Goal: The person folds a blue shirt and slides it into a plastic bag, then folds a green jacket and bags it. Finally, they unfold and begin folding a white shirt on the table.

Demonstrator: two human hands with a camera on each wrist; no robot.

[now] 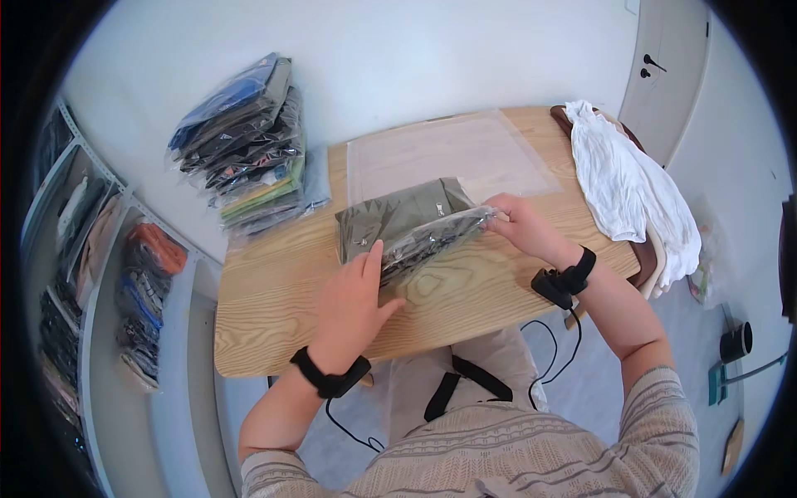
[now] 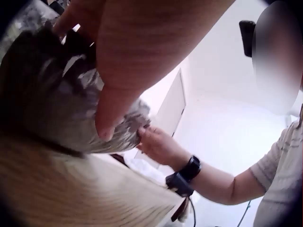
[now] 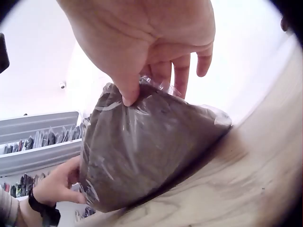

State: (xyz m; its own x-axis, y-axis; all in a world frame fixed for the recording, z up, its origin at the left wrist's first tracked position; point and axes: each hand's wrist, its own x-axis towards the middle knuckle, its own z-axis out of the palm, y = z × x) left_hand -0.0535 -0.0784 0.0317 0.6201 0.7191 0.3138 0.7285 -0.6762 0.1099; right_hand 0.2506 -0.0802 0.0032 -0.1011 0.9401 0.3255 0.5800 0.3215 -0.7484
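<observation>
A clear plastic bag with dark folded fabric [image 1: 427, 241] stands tilted on the wooden table, its near side raised. My right hand [image 1: 527, 228] pinches its right upper edge between thumb and fingers; the right wrist view shows the thumb on the brown-grey package [image 3: 142, 146]. My left hand [image 1: 349, 307] touches the bag's left end with fingers extended and thumb apart. Behind the bag lies an olive-green folded garment [image 1: 398, 212] with small light marks. In the left wrist view the left hand [image 2: 137, 52] rests over the shiny package [image 2: 61, 104].
A clear plastic sheet [image 1: 448, 153] lies at the table's back. Bagged clothes [image 1: 249, 141] are stacked at the back left. White cloth [image 1: 631, 183] drapes over the right edge. Shelves [image 1: 124, 274] with packed garments stand at left. Cables hang from both wrist cameras.
</observation>
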